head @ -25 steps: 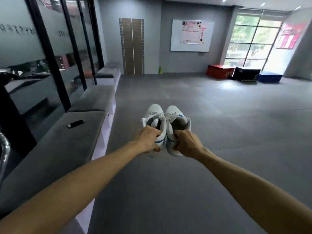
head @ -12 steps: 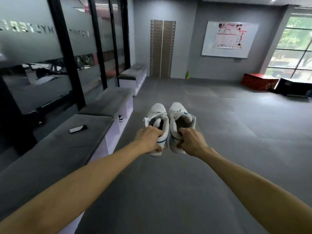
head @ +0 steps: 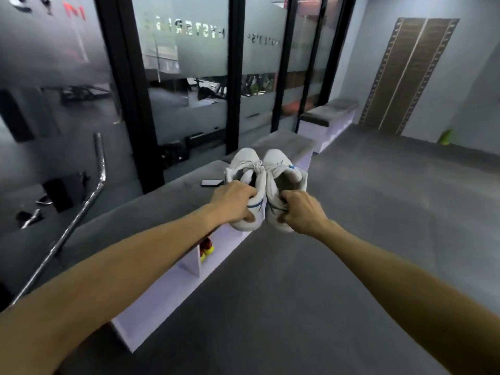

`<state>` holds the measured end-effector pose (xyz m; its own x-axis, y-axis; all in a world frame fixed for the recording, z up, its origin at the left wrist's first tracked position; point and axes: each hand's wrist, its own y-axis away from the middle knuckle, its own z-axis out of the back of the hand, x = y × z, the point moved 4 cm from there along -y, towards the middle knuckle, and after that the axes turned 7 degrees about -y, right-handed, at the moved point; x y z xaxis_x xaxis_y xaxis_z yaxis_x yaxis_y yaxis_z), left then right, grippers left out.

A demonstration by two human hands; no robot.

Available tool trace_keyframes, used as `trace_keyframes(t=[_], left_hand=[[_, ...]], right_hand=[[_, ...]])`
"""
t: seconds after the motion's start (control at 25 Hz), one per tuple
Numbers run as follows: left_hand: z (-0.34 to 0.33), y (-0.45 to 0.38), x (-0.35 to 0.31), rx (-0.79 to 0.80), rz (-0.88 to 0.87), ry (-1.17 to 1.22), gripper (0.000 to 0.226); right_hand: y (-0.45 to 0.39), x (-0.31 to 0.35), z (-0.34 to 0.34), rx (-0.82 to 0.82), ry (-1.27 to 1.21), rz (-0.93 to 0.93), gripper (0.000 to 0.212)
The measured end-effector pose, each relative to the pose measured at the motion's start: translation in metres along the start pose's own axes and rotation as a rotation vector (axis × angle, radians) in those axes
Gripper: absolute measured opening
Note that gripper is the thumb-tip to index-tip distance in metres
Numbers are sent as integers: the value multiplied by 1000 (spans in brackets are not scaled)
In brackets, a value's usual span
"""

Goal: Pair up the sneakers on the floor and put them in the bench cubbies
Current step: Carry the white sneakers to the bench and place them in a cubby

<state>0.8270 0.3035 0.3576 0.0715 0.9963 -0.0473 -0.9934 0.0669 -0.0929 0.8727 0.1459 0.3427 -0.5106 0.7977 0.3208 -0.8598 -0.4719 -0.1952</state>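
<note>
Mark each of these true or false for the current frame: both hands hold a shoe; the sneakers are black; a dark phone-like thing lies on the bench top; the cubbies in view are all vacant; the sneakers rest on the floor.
1. Each hand holds one sneaker: true. The left hand grips the left sneaker and the right hand grips the right sneaker, at the heel ends.
2. The sneakers are black: false. They are white with blue trim.
3. A dark flat device lies on the bench: true.
4. All cubbies are vacant: false. One holds red and yellow shoes.
5. The sneakers rest on the floor: false. They are held in the air.
</note>
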Motion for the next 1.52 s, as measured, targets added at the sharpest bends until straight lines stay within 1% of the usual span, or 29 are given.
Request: trace_keyframes(t=[0.24,0.36,0.44,0.52,0.68,0.72,0.8,0.96,1.08,1.2,1.44,1.52], left_hand=[[3,-13,80,0,264,-22,37],[-2,-7,108,23,402,-47,35],[-5,-1,120,15,481,-57,37],[-8,5,124,7,542,-68,39],[-13,18,127,0,711,-49,34],[-16,21,126,2,756,-44,38],[-22,28,120,13,812,-51,45],[-44,47,109,39,874,-85,42],[-82,71,107,30,886,-88,42],[-140,93,106,33,900,-84,38],[-298,118,119,93,935,-33,49],[-345,122,123,99,952,-21,48]], right_hand=[[-85,46,-37,107,-84,215,21],[-114,68,-59,167,-122,307,20],[-130,81,-69,194,-125,386,23],[-141,90,-76,214,-131,458,26],[-155,105,-93,279,-173,617,29],[-157,107,-97,292,-173,652,28],[-155,108,-106,315,-178,701,25],[-137,106,-129,369,-184,751,22],[-115,103,-169,388,-182,770,24],[-90,93,-228,428,-205,768,27],[-52,53,-382,478,-182,803,26],[-44,40,-430,495,-176,804,25]])
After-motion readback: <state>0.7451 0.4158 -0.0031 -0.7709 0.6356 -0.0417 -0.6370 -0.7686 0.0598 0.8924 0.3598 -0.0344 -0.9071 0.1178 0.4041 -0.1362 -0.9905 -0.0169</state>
